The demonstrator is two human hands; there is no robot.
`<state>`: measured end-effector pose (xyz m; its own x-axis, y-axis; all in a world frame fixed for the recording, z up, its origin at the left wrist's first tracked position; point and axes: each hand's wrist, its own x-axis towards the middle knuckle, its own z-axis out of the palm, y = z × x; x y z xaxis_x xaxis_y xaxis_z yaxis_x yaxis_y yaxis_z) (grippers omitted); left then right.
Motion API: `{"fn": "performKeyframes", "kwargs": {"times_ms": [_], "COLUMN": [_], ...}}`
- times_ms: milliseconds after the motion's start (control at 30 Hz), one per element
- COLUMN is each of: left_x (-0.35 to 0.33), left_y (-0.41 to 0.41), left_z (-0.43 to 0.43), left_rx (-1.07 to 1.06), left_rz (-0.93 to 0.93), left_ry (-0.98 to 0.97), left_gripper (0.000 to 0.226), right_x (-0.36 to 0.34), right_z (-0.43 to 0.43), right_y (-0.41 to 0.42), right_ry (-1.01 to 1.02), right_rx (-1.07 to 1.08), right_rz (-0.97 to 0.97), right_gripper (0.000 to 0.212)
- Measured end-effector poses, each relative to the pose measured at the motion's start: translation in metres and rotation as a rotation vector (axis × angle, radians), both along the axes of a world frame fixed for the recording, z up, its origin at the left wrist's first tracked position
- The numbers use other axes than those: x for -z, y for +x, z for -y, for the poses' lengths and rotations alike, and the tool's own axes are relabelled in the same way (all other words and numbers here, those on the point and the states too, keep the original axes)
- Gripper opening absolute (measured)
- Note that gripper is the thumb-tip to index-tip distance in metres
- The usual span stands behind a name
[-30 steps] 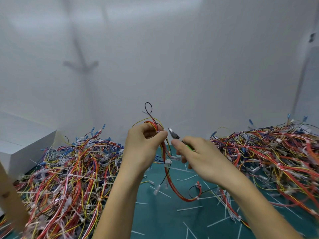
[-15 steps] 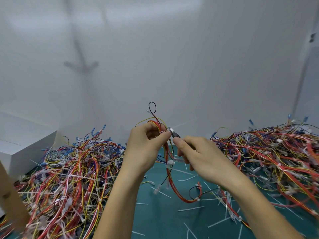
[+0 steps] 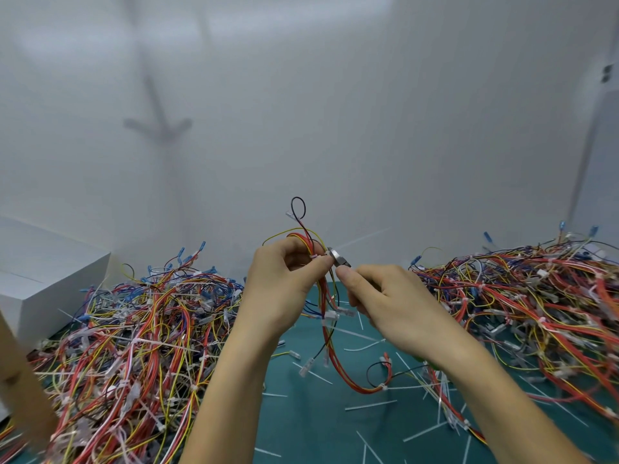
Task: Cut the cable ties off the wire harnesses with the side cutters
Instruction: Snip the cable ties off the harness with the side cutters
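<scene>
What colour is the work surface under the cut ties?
Teal; the mat shows best in the head view.

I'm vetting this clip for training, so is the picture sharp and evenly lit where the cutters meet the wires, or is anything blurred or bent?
Head view, centre: light soft and even, no glare; the grey metal side cutters and red-and-yellow wire harness read fairly sharp. Head view, edges: tan wooden post blurred, straight lines bowed. Head view, background: faint grey shadow on the white wall.
</scene>
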<state>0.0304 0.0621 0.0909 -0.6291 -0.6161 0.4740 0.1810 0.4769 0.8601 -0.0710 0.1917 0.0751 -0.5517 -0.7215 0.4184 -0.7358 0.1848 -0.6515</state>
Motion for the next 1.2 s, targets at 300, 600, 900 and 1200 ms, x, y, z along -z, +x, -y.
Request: {"fn": "performKeyframes", "kwargs": {"times_ms": [300,600,900,1200], "left_x": [-0.0013,-0.0016,-0.0013,-0.0017], "left_y": [0.0012,0.0014,0.0014,0.0015], "left_z": [-0.0005,0.0,0.0012,0.0004], "left_rx": [0.013,0.019,0.01,0.01], "left_rz": [0.0,0.006,0.012,0.019], "left_ry": [0.0,-0.007,-0.016,-0.012], "left_gripper": [0.005,0.003,0.007,0.003], "right_x": [-0.0014,-0.0013,-0.003,-0.0046], "right_z": [-0.0002,0.0002,-0.0003,-0.0008], "right_y": [0.0028,0.0044,0.0067,0.008], "right_ry": [-0.007,-0.013,-0.007,-0.003], "right_rx": [-0.022,-0.016,0.003,0.009], "right_rz": [0.017,0.04,0.054,0.056], "right_gripper": [0.06,0.059,0.059,0.059]}}
